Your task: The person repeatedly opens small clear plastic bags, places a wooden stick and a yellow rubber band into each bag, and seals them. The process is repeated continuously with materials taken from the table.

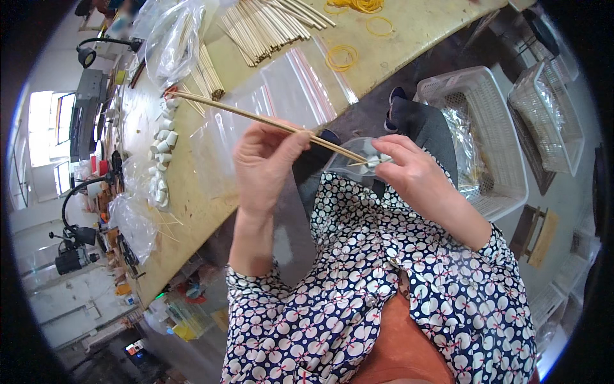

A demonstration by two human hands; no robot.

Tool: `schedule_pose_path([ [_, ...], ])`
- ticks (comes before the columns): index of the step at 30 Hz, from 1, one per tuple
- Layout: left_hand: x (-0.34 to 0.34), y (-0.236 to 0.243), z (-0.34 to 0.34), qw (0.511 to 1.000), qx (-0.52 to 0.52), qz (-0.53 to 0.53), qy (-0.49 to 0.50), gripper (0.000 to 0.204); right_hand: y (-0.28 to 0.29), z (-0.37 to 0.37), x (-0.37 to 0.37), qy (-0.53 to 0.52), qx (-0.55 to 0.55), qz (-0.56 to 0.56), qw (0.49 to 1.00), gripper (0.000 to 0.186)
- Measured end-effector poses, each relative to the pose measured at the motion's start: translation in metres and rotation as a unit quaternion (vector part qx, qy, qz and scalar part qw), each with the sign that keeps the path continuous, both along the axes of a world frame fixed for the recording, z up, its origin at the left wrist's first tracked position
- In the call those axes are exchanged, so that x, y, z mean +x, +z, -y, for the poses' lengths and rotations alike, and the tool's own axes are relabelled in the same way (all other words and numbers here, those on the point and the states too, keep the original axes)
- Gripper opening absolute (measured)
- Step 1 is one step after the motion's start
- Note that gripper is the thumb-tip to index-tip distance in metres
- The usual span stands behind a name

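Observation:
My left hand (pixel 265 163) is closed around a few long, thin wooden sticks (pixel 220 109), which slant from the table down to my lap. Their lower ends reach close to my right hand (pixel 412 169). The fingers of that hand are bent together in a pinch, and a thin pale sliver and something white show at their tips. What they grip is partly hidden. Just under the fingertips, a clear plastic bag or bowl (pixel 339 157) in my lap holds small white pieces (pixel 369 168).
Stick bundles (pixel 265 32), yellow rubber bands (pixel 342 57), flat clear zip bags (pixel 288 89) and a row of white cup-like pieces (pixel 164 144) lie on the yellowish table (pixel 211 217). White plastic baskets (pixel 505 134) stand on the floor at right.

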State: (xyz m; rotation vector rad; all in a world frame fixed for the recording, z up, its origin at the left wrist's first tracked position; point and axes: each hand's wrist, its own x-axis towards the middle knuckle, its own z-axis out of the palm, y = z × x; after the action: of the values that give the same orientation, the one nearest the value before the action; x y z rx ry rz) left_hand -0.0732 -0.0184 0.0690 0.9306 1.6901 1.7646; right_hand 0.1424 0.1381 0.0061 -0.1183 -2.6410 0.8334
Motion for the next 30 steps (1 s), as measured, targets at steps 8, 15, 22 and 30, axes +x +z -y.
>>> schedule_pose_path([
  [8, 0.018, -0.048, 0.010, 0.989, 0.011, 0.144, 0.036, 0.011, -0.004, 0.011, 0.000, 0.041, -0.031, 0.028, 0.998, 0.013],
  [15, 0.023, -0.067, 0.020, 0.976, -0.034, 0.213, 0.038, 0.011, -0.002, 0.018, 0.010, 0.074, -0.110, 0.038, 0.990, 0.010],
  [22, 0.025, -0.072, 0.022, 0.976, -0.054, 0.206, 0.050, 0.010, 0.004, 0.023, 0.006, 0.092, -0.126, 0.047, 0.987, 0.011],
  [30, 0.031, -0.066, 0.025, 0.978, -0.023, 0.199, 0.054, 0.009, 0.002, 0.026, 0.002, 0.087, -0.136, 0.062, 0.985, 0.009],
])
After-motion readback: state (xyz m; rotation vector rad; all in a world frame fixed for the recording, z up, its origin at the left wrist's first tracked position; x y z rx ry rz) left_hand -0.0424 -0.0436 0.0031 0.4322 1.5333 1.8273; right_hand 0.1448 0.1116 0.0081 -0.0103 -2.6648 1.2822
